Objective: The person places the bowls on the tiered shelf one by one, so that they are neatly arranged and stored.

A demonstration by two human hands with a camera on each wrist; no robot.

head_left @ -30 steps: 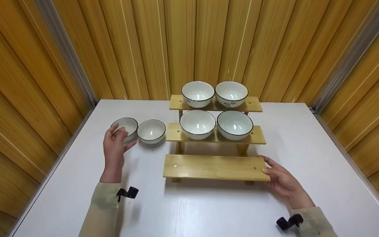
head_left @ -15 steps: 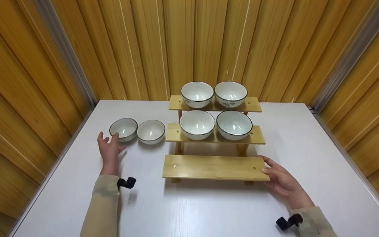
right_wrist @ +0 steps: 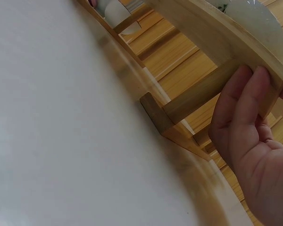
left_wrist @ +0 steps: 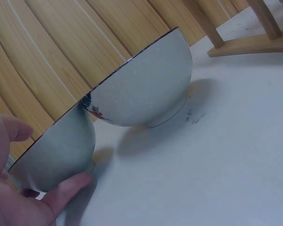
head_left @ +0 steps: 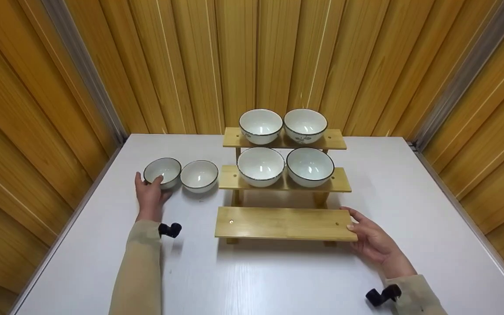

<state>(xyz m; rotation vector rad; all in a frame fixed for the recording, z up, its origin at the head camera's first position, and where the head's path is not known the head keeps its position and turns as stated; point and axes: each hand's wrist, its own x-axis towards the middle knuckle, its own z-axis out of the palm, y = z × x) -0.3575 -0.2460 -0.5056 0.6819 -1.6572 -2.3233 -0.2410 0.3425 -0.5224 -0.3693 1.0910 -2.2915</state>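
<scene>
Two white bowls with dark rims stand side by side on the white table [head_left: 278,280], left of a three-step wooden rack [head_left: 285,223]. My left hand [head_left: 149,183] holds the leftmost bowl [head_left: 162,170] from its near side. In the left wrist view the thumb [left_wrist: 66,190] and a finger [left_wrist: 12,129] lie on either side of that bowl [left_wrist: 56,150]. The second bowl [head_left: 199,175] [left_wrist: 141,89] touches it, with no hand on it. My right hand [head_left: 351,219] grips the right end of the rack's bare bottom step, fingers [right_wrist: 247,94] curled over the edge.
The rack's middle step carries two bowls [head_left: 260,166] [head_left: 310,166], and the top step two more [head_left: 260,126] [head_left: 305,125]. Wooden panel walls [head_left: 37,109] close in the table on the left, back and right.
My left hand drew back from the leftmost bowl with fingers spread, then moved forward again and now holds its near side. The right hand has stayed on the bottom step.
</scene>
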